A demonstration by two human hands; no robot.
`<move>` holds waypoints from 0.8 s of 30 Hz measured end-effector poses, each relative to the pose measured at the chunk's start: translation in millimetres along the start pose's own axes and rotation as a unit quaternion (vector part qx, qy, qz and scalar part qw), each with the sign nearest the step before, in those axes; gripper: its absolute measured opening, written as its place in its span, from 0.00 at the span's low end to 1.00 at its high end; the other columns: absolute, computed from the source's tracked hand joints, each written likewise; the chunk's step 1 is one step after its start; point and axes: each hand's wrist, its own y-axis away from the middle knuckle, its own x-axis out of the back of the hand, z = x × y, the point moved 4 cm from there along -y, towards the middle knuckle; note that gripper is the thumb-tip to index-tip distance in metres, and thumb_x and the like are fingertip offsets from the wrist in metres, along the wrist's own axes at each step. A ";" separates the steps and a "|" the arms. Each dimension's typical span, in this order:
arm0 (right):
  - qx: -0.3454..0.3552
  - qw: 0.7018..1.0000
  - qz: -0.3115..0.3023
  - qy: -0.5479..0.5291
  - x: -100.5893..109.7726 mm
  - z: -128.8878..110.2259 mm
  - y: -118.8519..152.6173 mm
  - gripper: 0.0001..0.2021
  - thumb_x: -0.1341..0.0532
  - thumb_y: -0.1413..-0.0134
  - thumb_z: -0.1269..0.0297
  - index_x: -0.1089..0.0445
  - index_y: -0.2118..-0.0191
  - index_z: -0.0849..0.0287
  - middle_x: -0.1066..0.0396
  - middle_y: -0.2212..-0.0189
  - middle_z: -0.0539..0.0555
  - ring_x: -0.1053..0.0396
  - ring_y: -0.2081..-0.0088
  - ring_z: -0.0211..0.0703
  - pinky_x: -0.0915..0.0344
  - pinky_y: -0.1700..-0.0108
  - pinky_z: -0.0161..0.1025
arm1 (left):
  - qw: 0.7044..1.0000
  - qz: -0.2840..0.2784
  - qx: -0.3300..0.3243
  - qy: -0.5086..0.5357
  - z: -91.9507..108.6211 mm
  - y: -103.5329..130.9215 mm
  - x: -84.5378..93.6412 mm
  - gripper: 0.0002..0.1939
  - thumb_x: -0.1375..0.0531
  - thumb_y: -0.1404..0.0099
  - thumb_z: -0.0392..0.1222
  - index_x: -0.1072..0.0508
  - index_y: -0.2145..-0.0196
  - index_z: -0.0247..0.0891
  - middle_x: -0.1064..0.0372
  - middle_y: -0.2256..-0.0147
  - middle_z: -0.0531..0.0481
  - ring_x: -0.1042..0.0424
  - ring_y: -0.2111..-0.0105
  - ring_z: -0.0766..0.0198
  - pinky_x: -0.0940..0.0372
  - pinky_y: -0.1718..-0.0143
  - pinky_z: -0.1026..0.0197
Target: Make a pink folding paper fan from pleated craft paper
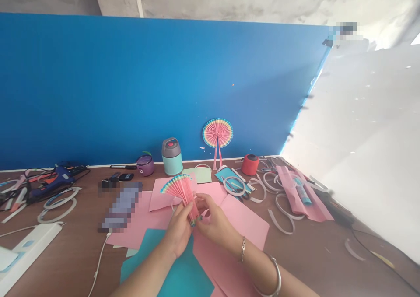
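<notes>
A pleated paper fan [182, 187], pink with blue, green and yellow edging, is between my two hands, its upper left part spread out and its lower end bunched narrow. My left hand [180, 231] is closed round the fan's lower left side. On the other side, my right hand [211, 216] pinches the pleats near the lower end with bent fingers. Beneath my hands lie a teal sheet [164, 262] and several pink sheets [246, 222]. A finished round fan [218, 133] stands upright against the blue panel.
A mint flask [172, 157], a purple cup [145, 165] and a red container [250, 165] line the back. At left are a glue gun [59, 176], a phone [122, 207] and a power strip [31, 253]. Curled white strips [285, 214] and a glue tube [302, 192] lie right.
</notes>
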 end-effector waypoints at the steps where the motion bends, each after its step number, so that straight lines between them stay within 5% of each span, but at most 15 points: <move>1: -0.001 1.000 -0.009 -0.014 0.2 -1.1 0.0 0.31 0.45 0.59 0.79 0.45 0.46 0.52 0.29 0.60 0.52 0.31 0.59 0.41 0.38 0.62 0.37 | 1.000 -0.002 -0.004 0.007 1.4 -1.3 -0.1 0.18 0.39 0.43 0.47 0.30 0.55 0.39 0.27 0.55 0.45 0.32 0.52 0.56 0.38 0.54 0.57; 5: 0.008 1.000 -0.014 -0.026 1.6 -1.1 -0.3 0.31 0.46 0.60 0.81 0.44 0.47 0.52 0.29 0.59 0.52 0.31 0.59 0.40 0.37 0.63 0.36 | 1.000 0.020 0.004 -0.003 6.5 -2.9 1.5 0.19 0.38 0.45 0.47 0.30 0.57 0.38 0.27 0.57 0.45 0.31 0.52 0.54 0.38 0.55 0.56; 12: 0.000 0.999 0.025 0.038 10.2 7.7 -2.5 0.29 0.45 0.57 0.78 0.44 0.46 0.52 0.29 0.61 0.52 0.32 0.62 0.40 0.37 0.62 0.38 | 0.977 0.040 0.034 -0.208 22.4 4.1 3.8 0.20 0.37 0.46 0.44 0.31 0.55 0.40 0.29 0.54 0.45 0.33 0.51 0.53 0.41 0.54 0.56; 24: 0.004 1.000 0.004 0.007 13.0 9.1 -3.7 0.27 0.43 0.56 0.77 0.41 0.47 0.53 0.29 0.60 0.53 0.30 0.62 0.40 0.35 0.61 0.39 | 0.965 0.039 0.052 -0.253 21.9 1.1 6.8 0.17 0.42 0.46 0.44 0.32 0.57 0.41 0.29 0.58 0.48 0.31 0.58 0.58 0.39 0.66 0.62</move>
